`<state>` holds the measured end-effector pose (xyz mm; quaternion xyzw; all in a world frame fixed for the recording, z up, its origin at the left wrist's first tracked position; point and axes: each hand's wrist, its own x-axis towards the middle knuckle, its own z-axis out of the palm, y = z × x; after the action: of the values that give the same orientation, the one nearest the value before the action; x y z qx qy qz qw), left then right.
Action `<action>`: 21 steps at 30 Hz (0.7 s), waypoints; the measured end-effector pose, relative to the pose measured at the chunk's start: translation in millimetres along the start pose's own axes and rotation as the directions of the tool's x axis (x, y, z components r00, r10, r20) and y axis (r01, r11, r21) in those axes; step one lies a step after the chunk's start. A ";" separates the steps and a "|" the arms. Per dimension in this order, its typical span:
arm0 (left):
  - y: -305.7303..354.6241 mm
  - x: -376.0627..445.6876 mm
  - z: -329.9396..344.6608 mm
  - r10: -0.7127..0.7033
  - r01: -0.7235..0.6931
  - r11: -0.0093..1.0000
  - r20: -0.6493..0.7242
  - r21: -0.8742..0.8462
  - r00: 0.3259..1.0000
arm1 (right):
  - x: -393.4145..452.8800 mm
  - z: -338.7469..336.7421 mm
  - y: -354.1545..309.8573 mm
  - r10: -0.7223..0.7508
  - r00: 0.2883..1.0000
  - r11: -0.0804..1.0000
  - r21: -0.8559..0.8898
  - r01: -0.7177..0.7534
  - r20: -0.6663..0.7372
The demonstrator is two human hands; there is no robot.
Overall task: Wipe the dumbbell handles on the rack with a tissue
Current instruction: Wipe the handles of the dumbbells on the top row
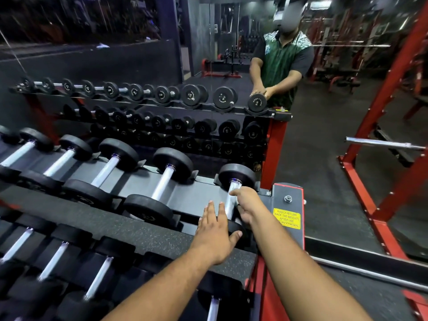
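The top shelf (199,195) of the rack holds a row of black dumbbells with shiny metal handles. My right hand (249,205) is wrapped around the handle (232,193) of the rightmost dumbbell (237,176). Whether a tissue lies under its fingers I cannot tell. My left hand (216,232) lies flat with fingers spread on that dumbbell's near weight head (236,228). The neighbouring dumbbell handle (163,184) lies to the left.
A mirror behind the rack reflects me and the dumbbells. A lower shelf with more dumbbells (97,279) lies near me. The red rack post (288,209) bears a yellow sticker. A red power rack (398,112) with a barbell (384,142) shows in the mirror at right.
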<state>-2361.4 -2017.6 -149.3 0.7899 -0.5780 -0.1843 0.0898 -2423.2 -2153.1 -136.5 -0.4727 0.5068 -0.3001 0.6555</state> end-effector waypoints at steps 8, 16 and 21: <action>-0.3 1.9 2.1 0.002 -0.002 1.000 -0.006 0.005 1.000 | -37.3 -17.9 6.6 0.083 0.974 0.982 -0.181 -0.044 0.210; 0.2 -1.6 -0.2 0.001 -0.001 1.000 -0.006 0.011 1.000 | -12.8 1.4 -7.4 0.078 0.996 0.975 0.210 -0.070 -0.032; -1.6 1.5 4.2 0.003 -0.003 1.000 -0.010 0.014 1.000 | -15.8 -11.5 10.9 0.089 0.994 0.982 0.162 -0.099 0.064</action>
<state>-2361.2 -2018.2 -154.0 0.7906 -0.5800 -0.1761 0.0875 -2439.8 -2138.8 -141.0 -0.4007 0.4833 -0.2961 0.7198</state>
